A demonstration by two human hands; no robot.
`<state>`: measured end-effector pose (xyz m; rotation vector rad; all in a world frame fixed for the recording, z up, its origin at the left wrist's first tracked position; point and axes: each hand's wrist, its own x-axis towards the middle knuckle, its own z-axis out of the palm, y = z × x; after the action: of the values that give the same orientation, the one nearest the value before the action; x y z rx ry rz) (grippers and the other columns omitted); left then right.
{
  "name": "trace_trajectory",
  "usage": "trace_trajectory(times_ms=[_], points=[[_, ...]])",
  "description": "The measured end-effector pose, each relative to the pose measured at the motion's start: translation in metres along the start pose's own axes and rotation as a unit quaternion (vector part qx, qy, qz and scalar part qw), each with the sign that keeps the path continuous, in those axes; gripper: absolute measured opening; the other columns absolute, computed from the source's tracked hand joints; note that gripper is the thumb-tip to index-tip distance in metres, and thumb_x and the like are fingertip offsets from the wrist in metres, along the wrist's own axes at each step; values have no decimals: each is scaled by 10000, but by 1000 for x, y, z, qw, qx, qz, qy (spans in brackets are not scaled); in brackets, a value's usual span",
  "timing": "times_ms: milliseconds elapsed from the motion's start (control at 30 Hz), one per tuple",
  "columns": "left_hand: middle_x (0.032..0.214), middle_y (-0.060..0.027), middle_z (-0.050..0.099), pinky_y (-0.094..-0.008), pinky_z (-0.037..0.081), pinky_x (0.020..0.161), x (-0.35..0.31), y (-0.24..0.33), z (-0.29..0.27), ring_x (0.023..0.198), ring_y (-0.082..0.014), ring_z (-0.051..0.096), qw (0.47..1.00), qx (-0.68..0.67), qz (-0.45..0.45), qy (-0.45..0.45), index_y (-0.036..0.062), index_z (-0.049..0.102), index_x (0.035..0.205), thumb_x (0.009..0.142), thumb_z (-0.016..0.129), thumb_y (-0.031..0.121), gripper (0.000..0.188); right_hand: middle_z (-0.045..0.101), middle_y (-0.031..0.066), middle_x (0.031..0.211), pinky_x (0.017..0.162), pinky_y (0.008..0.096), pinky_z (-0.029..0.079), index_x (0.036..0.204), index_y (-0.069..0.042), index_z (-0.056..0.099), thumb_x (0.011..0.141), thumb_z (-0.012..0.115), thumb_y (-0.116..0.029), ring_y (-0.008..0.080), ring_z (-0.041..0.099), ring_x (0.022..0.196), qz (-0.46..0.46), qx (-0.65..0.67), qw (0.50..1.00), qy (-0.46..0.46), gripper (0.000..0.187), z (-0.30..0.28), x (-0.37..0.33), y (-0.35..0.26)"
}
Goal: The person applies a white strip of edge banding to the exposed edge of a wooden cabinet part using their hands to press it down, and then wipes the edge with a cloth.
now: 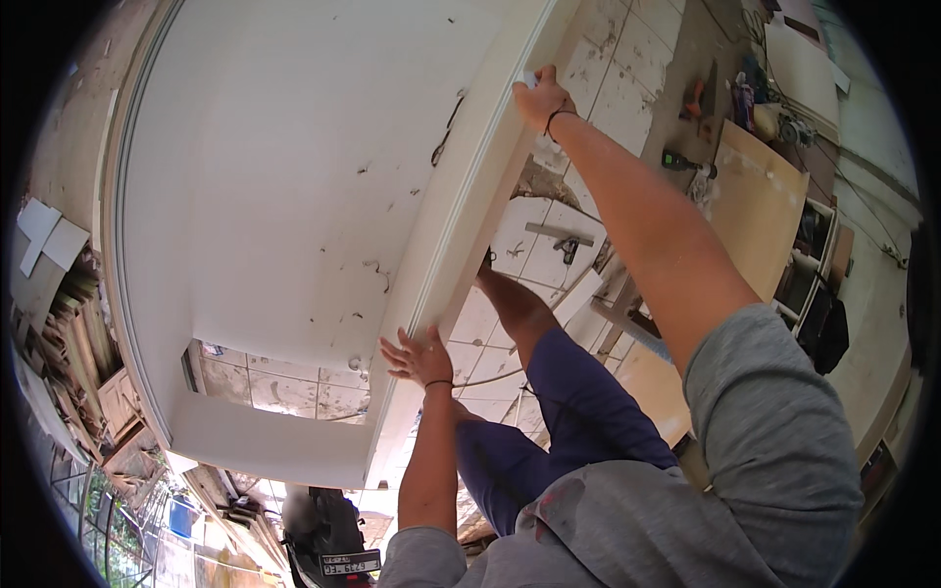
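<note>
A large white panel structure (284,147), like a cabinet carcass with a raised rim, fills the left and middle. Curled shavings and crumbs are scattered over its inner face. My left hand (423,361) rests on the near part of its long right-hand edge board (446,245), fingers spread and holding nothing. Farther along that board, my right hand (542,98) is closed round a small whitish piece (530,78) pressed at the edge. Mostly hidden by the fingers, its kind does not show. Both arms are stretched out, the right one reaching farther.
A tool with a long flat bar (564,241) lies on the tiled floor right of the panel. Beyond are a green-black cordless drill (686,162) and a plywood sheet (755,196). Stacked wood (88,333) lies far left; a motorcycle (328,534) stands at the bottom.
</note>
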<state>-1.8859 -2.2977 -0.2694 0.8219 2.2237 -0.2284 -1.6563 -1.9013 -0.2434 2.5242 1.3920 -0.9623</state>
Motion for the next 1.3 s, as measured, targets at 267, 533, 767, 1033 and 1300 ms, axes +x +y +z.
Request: trace_trajectory(times_ms=[267,533,767,1033,1300], points=[[1521,-246,-31,-669,1,1075,10,-3,-11,1421,-403,-71,995,19,-13,-102,120,211,1416,848,425,695,836,625,171,931,787,463,478,1179,-103,333,818,562,-376,315,630,874,-23,26,999,11,507,-32,87,7],[1539,-218,-55,-654,-45,1079,28,4,-25,1428,-371,-123,976,41,-67,-201,140,139,1464,825,372,752,915,616,239,1072,895,448,458,1207,-91,338,853,536,-365,375,607,1026,27,41,996,-69,489,36,-55,1],[1533,-229,-61,-655,-66,1075,14,4,-23,1427,-381,-113,980,37,-57,-187,136,160,1456,832,379,742,897,619,194,1098,893,432,467,1141,-93,390,893,516,-420,364,613,1025,25,50,998,32,430,12,-19,-2],[1548,-199,33,-691,-44,1055,6,29,-19,1436,-373,-61,995,49,-40,-82,88,230,1441,866,424,665,837,622,165,1064,854,424,489,1131,-125,385,910,487,-427,333,636,969,8,10,999,44,388,-29,57,-18],[1556,-160,68,-693,-39,1054,39,215,-11,1444,-359,-12,994,-60,77,42,116,197,1459,864,458,645,838,618,181,1105,888,438,493,1129,-143,394,909,502,-399,347,610,1048,47,33,998,33,354,-90,127,-33]])
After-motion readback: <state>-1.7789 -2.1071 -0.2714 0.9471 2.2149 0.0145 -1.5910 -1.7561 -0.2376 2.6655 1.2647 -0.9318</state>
